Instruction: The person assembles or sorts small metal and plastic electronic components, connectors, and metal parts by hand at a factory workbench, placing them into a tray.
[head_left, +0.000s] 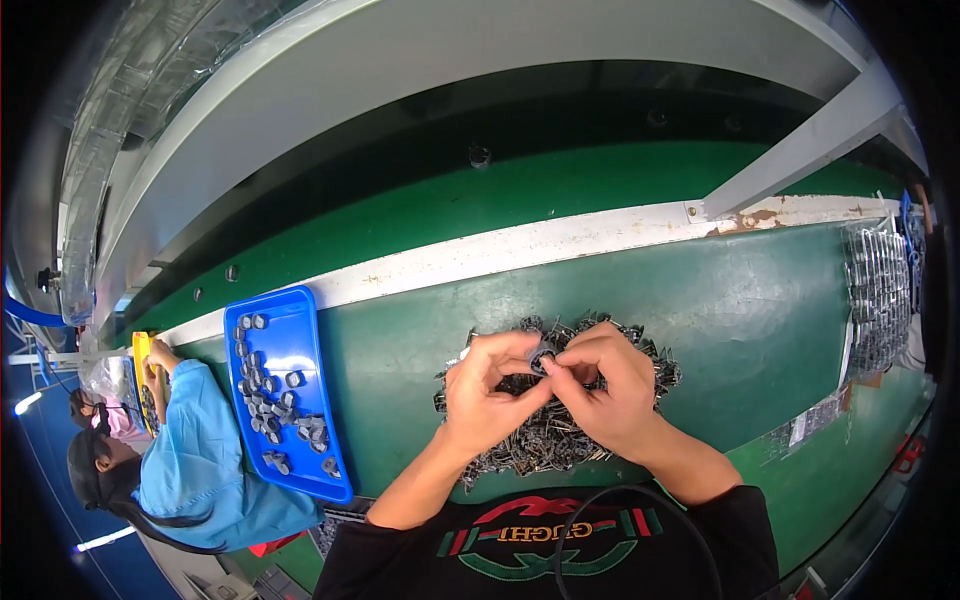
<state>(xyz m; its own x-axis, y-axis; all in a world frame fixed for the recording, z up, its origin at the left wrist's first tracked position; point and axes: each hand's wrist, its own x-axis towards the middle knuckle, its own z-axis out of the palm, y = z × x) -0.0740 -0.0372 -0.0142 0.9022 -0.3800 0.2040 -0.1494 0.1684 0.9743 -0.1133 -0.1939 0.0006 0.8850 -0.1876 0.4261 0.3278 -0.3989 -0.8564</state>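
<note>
Between my fingertips, over the middle of the green bench, is a small dark round part (541, 357). My left hand (488, 392) pinches it from the left. The thumb and fingers of my right hand (612, 392) close on its right side, covering much of it, so its exact kind is hard to make out. Directly under both hands lies a heap of small dark parts with thin metal pins (545, 442). To the left, a blue tray (298, 345) holds several small dark grey round pieces (268, 410), most of them in its lower half.
A co-worker in a light blue top (195, 440) sits at the left, hands at a yellow tray (143, 370). A white ledge (450, 262) runs along the bench's far side, with a slanting metal brace (800, 140) rising from it. Stacked clear plastic trays (880, 300) stand far right.
</note>
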